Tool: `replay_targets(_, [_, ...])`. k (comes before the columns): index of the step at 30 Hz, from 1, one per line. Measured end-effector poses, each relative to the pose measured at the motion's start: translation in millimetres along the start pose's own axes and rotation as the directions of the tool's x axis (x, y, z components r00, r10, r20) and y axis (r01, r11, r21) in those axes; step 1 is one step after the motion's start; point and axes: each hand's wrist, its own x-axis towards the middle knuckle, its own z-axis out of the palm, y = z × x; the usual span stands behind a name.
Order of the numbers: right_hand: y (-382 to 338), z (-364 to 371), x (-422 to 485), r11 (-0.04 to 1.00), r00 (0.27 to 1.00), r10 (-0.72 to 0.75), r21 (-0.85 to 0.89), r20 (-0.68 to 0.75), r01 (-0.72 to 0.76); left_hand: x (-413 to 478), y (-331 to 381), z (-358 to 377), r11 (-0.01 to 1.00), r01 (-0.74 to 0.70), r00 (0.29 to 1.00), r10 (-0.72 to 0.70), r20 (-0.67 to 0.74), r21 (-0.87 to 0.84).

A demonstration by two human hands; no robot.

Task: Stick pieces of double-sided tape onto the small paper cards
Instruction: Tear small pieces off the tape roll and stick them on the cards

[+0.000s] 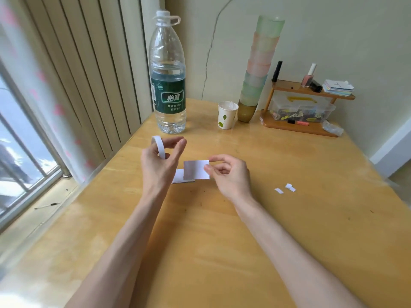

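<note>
Left hand raised above the tabletop, thumb and fingers curled round the roll of double-sided tape, ring standing on edge. Right hand just beside it, thumb and forefinger pinching 1 small paper card by its right short edge, other fingers loosely curled. Card held off the surface, long axis running left to right, free left end pointing toward the left hand, below and to the right of the roll. Beneath it, flat on the tabletop, a stack of further cards, partly hidden by the left wrist. No pulled-out tape end clearly visible; too small to tell. Probably the point of bringing tape and card together: roll to travel down and rightward onto the card's face, or card up and leftward to the roll. Left hand nearer the stack, right hand nearer 2 small white scraps lying well apart to the right; peeled backing or cut tape, hard to say which.
</note>
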Motion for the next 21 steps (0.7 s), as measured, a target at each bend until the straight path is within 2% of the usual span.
replay_targets(5, [-2,35,15,0.969,0.998,-0.041,-0.243,0.043,0.051,2,0,-1,0.999,-0.003,1.0,0.003,-0.01,-0.047])
replay_targets(7, [3,43,16,0.865,0.987,-0.146,-0.476,0.062,0.158,1,1,0,0.999,-0.006,1.0,0.005,-0.01,-0.046])
replay_targets(9, [9,46,15,0.742,0.956,-0.286,-0.615,0.067,0.265,1,1,1,0.999,-0.013,1.0,0.013,0.0,-0.047])
replay_targets(10, [10,44,15,0.731,0.939,-0.342,-0.616,0.043,0.294,1,0,2,0.999,-0.015,1.0,0.016,0.008,-0.05])
replay_targets(12, [10,37,14,0.784,0.912,-0.407,-0.53,-0.048,0.322,1,1,3,0.999,-0.019,0.999,0.021,0.043,-0.05])
replay_targets(16, [4,6,8,0.895,0.901,-0.395,-0.295,-0.179,0.334,-5,7,8,1.0,-0.019,0.97,0.019,0.242,-0.006])
replay_targets(18, [0,-16,1,0.92,0.916,-0.375,-0.181,-0.146,0.347,-13,9,13,1.0,-0.012,0.929,0.002,0.37,0.025])
replay_targets(21, [0,-46,-12,0.894,0.904,-0.428,-0.145,-0.001,0.424,-26,15,20,0.997,-0.068,0.831,0.033,0.556,0.041])
